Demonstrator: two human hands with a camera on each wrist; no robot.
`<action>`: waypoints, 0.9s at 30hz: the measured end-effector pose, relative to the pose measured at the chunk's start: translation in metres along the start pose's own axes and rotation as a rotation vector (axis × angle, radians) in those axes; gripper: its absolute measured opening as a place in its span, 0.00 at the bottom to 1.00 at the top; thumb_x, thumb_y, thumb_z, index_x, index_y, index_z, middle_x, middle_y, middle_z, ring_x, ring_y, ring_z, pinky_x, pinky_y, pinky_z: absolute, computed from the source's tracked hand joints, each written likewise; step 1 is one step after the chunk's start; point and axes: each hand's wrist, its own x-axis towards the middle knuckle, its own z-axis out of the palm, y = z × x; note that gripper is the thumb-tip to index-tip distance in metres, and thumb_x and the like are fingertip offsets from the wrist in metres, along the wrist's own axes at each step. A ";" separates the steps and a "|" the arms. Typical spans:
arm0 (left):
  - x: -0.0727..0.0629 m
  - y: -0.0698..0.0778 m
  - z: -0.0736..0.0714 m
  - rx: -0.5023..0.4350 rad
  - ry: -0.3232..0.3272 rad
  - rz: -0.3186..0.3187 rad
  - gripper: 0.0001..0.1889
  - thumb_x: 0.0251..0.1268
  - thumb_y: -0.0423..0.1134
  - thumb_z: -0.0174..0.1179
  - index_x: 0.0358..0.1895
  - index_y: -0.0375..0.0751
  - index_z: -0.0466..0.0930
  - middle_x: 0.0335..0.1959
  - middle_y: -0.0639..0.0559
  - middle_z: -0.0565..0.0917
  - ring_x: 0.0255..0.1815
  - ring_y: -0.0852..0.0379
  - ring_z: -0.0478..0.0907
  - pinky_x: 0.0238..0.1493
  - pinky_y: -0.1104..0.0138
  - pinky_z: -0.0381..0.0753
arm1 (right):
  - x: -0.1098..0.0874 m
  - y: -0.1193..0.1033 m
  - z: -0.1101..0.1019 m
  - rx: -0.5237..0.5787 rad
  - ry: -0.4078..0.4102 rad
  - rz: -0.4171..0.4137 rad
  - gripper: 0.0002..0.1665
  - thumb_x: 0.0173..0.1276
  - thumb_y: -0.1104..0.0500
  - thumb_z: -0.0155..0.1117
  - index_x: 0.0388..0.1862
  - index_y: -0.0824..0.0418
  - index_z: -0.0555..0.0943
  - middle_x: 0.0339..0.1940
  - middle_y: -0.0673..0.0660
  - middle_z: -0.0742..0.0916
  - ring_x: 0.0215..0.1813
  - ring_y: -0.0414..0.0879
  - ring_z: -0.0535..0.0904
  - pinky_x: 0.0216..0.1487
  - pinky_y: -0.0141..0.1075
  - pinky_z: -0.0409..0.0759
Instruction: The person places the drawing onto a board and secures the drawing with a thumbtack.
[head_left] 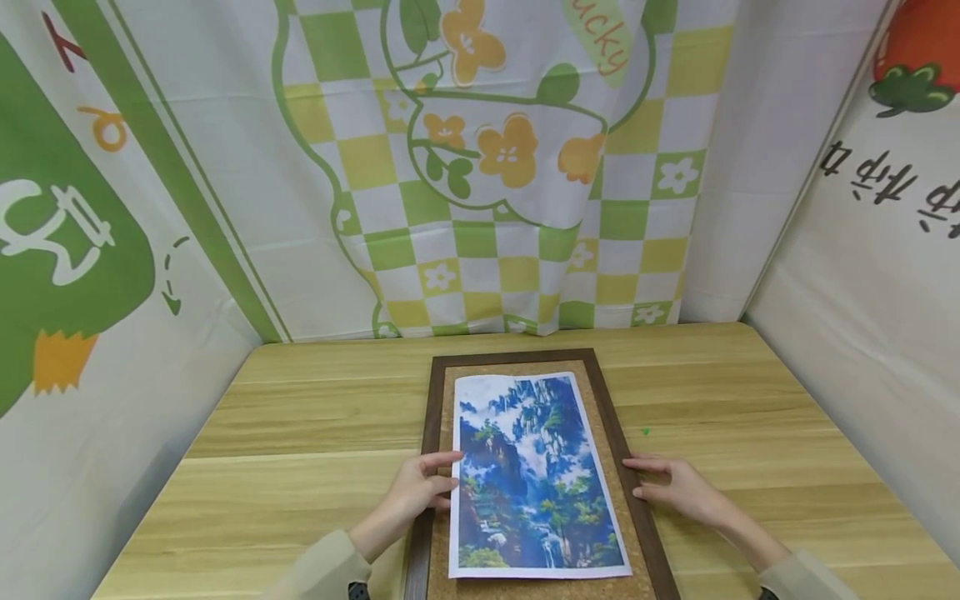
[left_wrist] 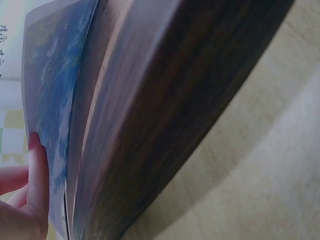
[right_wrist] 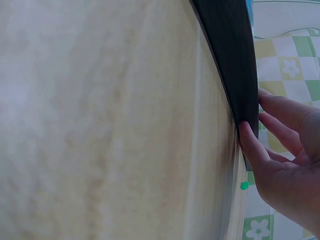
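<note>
A brown-framed cork board (head_left: 442,392) lies on the table with a printed landscape picture (head_left: 525,475) on its cork, mountains and waterfalls in blue and green. The fingertips of my left hand (head_left: 416,492) touch the picture's left edge, reaching across the frame's left side. In the left wrist view a finger (left_wrist: 39,175) overlaps the white margin of the paper. On the other side, my right hand (head_left: 682,487) touches the frame's right side with extended fingers; the right wrist view has the thumb (right_wrist: 252,147) against the dark frame (right_wrist: 230,55).
Right of the frame, a small green object (head_left: 646,432) lies on the wooden table (head_left: 315,417). A checked, flowered curtain (head_left: 495,242) hangs along the table's back edge. More printed cloth (head_left: 862,250) closes off the right side, and another sheet (head_left: 165,350) the left.
</note>
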 end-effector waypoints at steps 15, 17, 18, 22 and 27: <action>0.001 -0.003 0.003 0.088 -0.027 -0.026 0.21 0.54 0.22 0.53 0.54 0.26 0.70 0.56 0.28 0.67 0.39 0.46 0.79 0.26 0.63 0.81 | 0.000 0.000 0.000 -0.025 0.002 0.000 0.28 0.58 0.54 0.61 0.55 0.67 0.72 0.59 0.73 0.68 0.61 0.69 0.57 0.51 0.46 0.72; 0.000 -0.003 0.003 0.106 -0.031 -0.018 0.21 0.54 0.22 0.54 0.54 0.25 0.70 0.55 0.28 0.67 0.38 0.46 0.79 0.25 0.63 0.81 | 0.000 0.000 0.000 -0.031 0.004 0.001 0.28 0.58 0.54 0.62 0.55 0.67 0.73 0.59 0.73 0.68 0.61 0.69 0.58 0.52 0.47 0.71; 0.000 -0.003 0.003 0.114 -0.034 -0.015 0.21 0.54 0.22 0.54 0.54 0.25 0.69 0.55 0.28 0.68 0.36 0.47 0.79 0.25 0.63 0.80 | 0.000 0.000 0.000 -0.033 0.007 0.006 0.28 0.58 0.54 0.62 0.55 0.66 0.73 0.59 0.72 0.68 0.62 0.69 0.58 0.52 0.47 0.70; 0.001 -0.004 0.003 0.133 -0.041 -0.004 0.20 0.54 0.21 0.53 0.53 0.24 0.69 0.54 0.28 0.69 0.29 0.51 0.79 0.24 0.63 0.80 | 0.000 0.001 0.000 -0.040 0.011 0.016 0.28 0.58 0.53 0.62 0.55 0.65 0.73 0.60 0.71 0.69 0.62 0.68 0.58 0.54 0.50 0.67; 0.003 -0.006 0.002 0.146 -0.052 0.007 0.20 0.53 0.20 0.53 0.52 0.23 0.70 0.53 0.29 0.70 0.22 0.57 0.77 0.23 0.63 0.80 | 0.000 0.001 -0.001 -0.038 0.003 0.003 0.28 0.59 0.54 0.61 0.56 0.67 0.72 0.60 0.72 0.68 0.62 0.69 0.57 0.55 0.53 0.65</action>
